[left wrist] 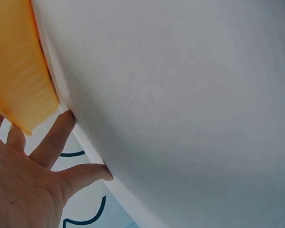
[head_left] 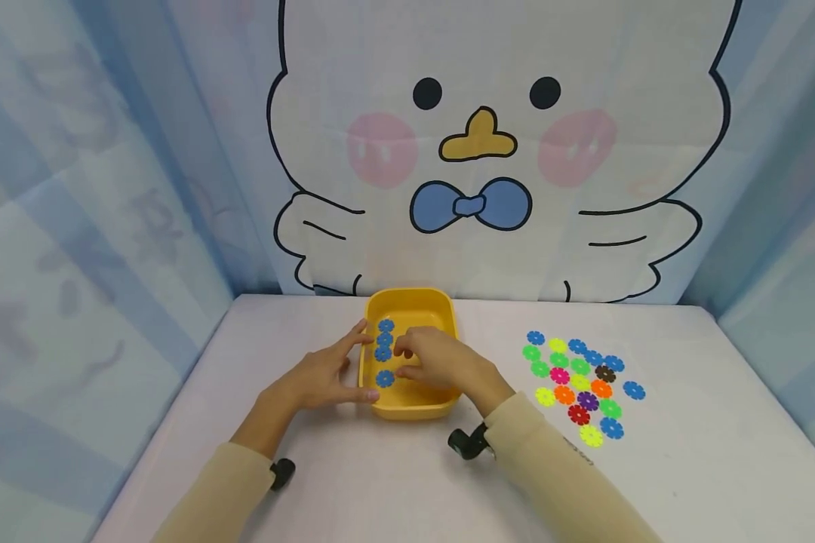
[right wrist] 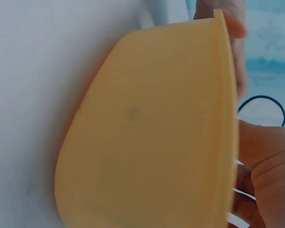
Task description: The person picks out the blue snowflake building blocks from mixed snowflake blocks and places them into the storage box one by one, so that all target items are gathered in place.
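A yellow plastic tray (head_left: 414, 412) stands on the white table. Inside it, along the left side, several blue snowflake discs (head_left: 383, 353) form a column, the lowest one (head_left: 385, 378) a little apart. My left hand (head_left: 322, 375) is at the tray's left rim, thumb and fingers spread; the left wrist view also shows those spread fingers (left wrist: 52, 142) beside the tray's wall (left wrist: 23, 61). Over the tray is my right hand (head_left: 438, 358), fingers bent down, a gap showing between thumb and forefinger, its tips near the blue discs. In the right wrist view the tray's wall (right wrist: 147, 128) hides its fingertips.
Right of the tray lies a loose group of snowflake discs in blue, green, yellow, orange, red, pink, purple and brown, among them a purple disc (head_left: 587, 400). A curtain with a cartoon figure (head_left: 475, 256) hangs behind the table's back edge.
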Demonstrator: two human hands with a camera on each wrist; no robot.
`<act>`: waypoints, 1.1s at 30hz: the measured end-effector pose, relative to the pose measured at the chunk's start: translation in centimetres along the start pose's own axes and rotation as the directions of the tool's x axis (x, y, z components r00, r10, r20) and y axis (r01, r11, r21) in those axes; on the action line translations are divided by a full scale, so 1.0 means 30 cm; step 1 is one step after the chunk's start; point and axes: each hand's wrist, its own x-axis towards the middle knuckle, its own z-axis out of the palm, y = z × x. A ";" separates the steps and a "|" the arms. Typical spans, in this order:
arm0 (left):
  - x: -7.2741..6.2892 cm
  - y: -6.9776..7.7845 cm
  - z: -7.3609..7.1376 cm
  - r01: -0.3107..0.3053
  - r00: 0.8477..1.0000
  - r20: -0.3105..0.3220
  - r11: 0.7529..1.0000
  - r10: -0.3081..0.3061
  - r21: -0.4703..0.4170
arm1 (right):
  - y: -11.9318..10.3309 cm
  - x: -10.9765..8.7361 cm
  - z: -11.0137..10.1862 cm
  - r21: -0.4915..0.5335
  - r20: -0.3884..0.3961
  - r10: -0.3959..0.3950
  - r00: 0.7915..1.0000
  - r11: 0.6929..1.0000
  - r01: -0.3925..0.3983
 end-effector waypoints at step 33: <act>-0.001 0.004 0.002 -0.025 1.000 -0.014 1.000 0.025 0.004 | 0.261 -0.333 -0.002 -0.079 -0.404 -0.247 0.881 0.969 0.236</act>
